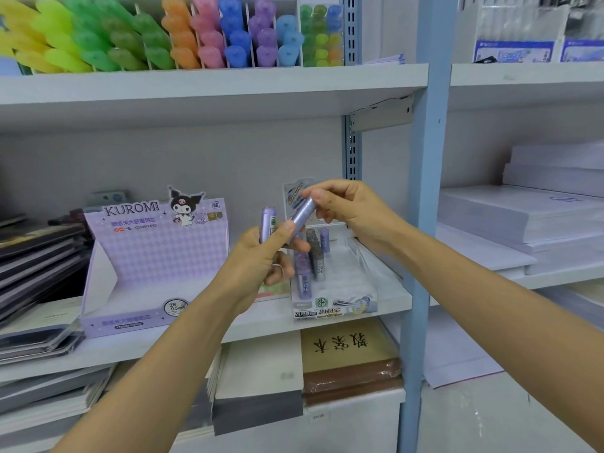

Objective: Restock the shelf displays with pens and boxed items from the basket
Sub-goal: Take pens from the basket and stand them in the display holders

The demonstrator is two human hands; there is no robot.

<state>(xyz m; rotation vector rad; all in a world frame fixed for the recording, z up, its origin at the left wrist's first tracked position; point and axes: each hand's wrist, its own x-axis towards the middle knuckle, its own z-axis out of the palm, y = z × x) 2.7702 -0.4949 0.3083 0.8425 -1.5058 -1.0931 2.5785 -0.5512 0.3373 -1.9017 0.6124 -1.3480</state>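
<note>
My left hand (261, 256) grips a few purple lead tubes (268, 222), held upright in front of the middle shelf. My right hand (343, 207) pinches one purple lead tube (304, 209) by its upper end; the tube is tilted and its lower end touches my left thumb. Both hands hover just above a clear display tray (359, 286) that holds several upright purple and grey tubes (312, 256). To the left stands a purple Kuromi display box (153, 256), whose inside looks empty. No basket is in view.
The middle shelf (255, 328) carries dark notebooks (36, 256) at the left. Coloured highlighters (163, 34) fill racks on the top shelf. A blue upright post (425, 191) divides the bays; white paper stacks (523, 217) lie to its right. Books (343, 354) lie below.
</note>
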